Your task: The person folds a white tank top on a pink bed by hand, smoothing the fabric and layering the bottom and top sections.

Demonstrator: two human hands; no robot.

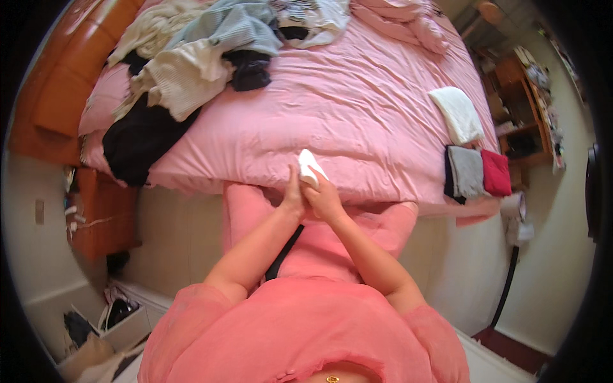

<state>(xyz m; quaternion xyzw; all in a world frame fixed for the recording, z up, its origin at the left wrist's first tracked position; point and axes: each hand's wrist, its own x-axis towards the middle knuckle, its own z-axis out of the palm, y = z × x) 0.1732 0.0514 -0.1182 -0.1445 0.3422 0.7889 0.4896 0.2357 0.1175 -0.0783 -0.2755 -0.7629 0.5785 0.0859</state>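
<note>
A small white item (307,167), perhaps a folded cloth, is held between my two hands above my lap, at the near edge of the bed. My right hand (325,197) wraps around its lower end, the fingers lying across it. My left hand (293,194) presses against its left side with the fingers nearly straight; part of that palm is hidden. The item's tip points away from me, over the pink bedsheet (345,115).
Loose clothes lie at the far left of the bed: a cream knit garment (184,79), a light blue one (230,26), a black one (148,139). At the right are a folded white cloth (459,114), a grey folded garment (467,171) and a red one (496,173).
</note>
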